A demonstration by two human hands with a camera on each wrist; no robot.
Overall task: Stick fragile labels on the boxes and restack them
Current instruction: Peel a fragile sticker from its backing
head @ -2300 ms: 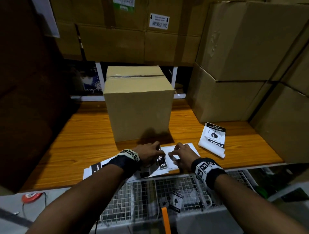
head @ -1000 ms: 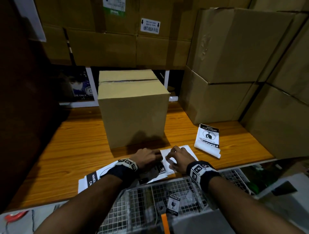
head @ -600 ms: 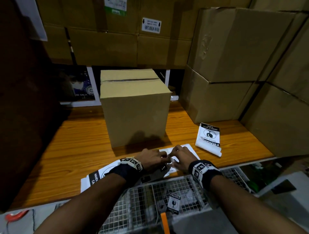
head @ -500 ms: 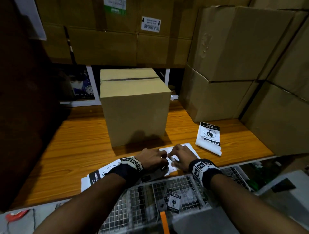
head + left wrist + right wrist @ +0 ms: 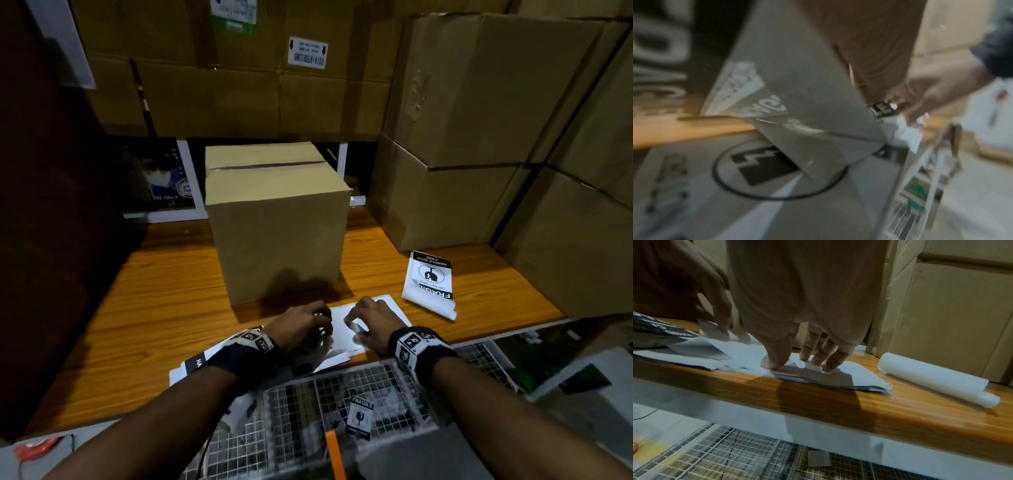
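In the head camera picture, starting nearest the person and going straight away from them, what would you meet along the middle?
Wire basket → sheets of fragile labels with both hands on them, left hand and right hand → single cardboard box → stacked cartons at the back.

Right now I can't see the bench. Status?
Left hand pinching label off sheet. Right hand pressing sheet flat. Box unlabelled on its visible faces, path clear.
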